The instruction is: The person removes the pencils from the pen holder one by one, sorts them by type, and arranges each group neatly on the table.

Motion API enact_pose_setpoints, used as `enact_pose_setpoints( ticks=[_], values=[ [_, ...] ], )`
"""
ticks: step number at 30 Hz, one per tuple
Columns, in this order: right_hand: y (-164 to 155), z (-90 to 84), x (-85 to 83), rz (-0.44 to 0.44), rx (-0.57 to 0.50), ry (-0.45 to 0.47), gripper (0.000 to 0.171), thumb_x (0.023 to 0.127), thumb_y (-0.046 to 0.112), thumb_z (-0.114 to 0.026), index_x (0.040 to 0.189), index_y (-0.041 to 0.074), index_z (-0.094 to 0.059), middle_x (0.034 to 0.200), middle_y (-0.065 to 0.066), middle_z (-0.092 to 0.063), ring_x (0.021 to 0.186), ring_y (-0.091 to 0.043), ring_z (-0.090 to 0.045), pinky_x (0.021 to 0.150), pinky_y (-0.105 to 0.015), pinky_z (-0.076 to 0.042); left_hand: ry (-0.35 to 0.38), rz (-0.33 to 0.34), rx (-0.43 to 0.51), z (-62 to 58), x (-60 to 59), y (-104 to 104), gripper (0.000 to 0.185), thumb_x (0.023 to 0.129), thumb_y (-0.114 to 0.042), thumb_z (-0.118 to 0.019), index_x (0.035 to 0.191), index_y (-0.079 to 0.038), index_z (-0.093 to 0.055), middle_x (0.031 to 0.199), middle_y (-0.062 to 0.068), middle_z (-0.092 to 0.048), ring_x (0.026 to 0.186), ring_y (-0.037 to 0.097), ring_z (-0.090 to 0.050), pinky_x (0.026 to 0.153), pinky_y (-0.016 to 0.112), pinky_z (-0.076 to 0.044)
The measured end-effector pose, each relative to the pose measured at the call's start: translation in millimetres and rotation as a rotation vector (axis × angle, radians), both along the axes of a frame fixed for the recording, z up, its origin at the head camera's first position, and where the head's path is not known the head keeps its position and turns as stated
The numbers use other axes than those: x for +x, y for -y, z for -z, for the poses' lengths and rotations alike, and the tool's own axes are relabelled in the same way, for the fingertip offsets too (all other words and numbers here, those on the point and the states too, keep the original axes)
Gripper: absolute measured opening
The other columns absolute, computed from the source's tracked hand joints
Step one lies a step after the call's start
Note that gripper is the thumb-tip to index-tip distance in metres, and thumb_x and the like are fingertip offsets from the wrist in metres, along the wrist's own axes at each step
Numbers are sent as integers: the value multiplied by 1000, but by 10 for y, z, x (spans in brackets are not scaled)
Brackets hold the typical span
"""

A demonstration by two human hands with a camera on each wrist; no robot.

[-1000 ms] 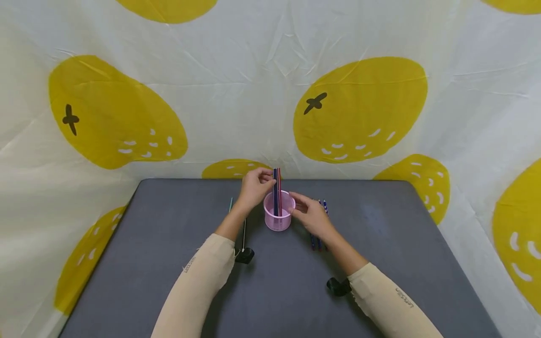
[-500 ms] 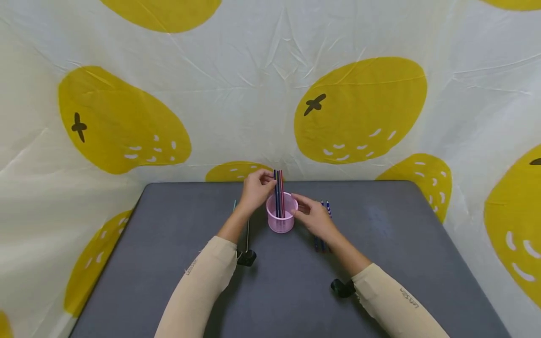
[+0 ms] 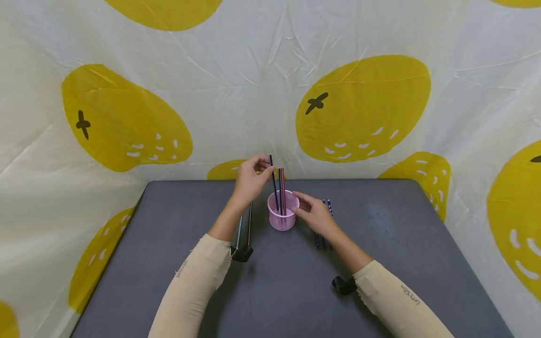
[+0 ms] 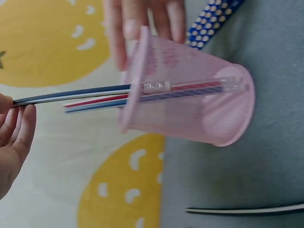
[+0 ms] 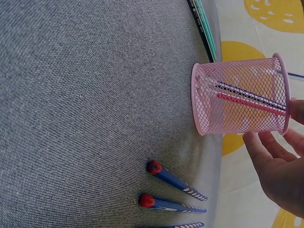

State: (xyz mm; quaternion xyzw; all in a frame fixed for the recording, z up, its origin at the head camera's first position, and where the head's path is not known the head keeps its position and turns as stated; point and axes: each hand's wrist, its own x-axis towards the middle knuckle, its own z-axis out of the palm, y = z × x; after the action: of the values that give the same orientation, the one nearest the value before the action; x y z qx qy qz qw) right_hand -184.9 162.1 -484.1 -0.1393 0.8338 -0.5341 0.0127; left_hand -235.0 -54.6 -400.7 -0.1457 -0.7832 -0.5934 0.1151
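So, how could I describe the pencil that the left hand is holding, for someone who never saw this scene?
On the grey table stands a pink mesh cup holding several pencils. The left hand pinches the top of the dark blue pencil. It alone leans left and reaches higher than the upright red pencil beside it.

One pink mesh cup [image 3: 282, 215] is seen at the centre of the frame on one grey table [image 3: 380, 263]. Three pencils [image 3: 281, 192] are counted in the cup. Three dotted blue pencils [image 5: 173, 192] are seen lying at the lower right of the right wrist view. Two hands are seen, a left [image 3: 249, 180] and a right [image 3: 314, 217].
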Motion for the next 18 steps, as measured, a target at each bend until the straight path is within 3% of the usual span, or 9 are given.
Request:
enact_pose_setpoints(
  ticks=[6,9,13,18],
  values=[
    [-19,-3,-7,-7,-7,12,52,96,2,-70,145,-5,-54,136,-29,-64,120,-43,-67,103,-50,-55,-18,-12,44,-229,68,136,20,95,-1,-68,113,7,-66,98,19,-66,85,22,-65,75,38,-65],
    [-17,14,-6,-8,-13,11,52,96,3,-70,145,-5,-54,136,-28,-64,120,-41,-67,103,-49,-56,-21,-25,71,-285,87,235,21,96,-1,-68,115,7,-65,99,17,-64,84,19,-63,76,42,-65],
    [-13,22,2,-9,-17,4,52,96,3,-70,145,-5,-54,136,-28,-64,120,-41,-67,103,-50,-56,-39,-44,113,-335,104,360,23,96,1,-68,116,10,-64,97,14,-63,82,16,-62,72,31,-64],
    [-10,31,-3,-8,-24,2,52,96,3,-70,145,-4,-54,137,-28,-63,121,-42,-67,103,-50,-56,-58,-66,123,-362,107,534,23,96,2,-66,116,12,-63,96,11,-62,80,14,-62,68,28,-64]
  ],
)
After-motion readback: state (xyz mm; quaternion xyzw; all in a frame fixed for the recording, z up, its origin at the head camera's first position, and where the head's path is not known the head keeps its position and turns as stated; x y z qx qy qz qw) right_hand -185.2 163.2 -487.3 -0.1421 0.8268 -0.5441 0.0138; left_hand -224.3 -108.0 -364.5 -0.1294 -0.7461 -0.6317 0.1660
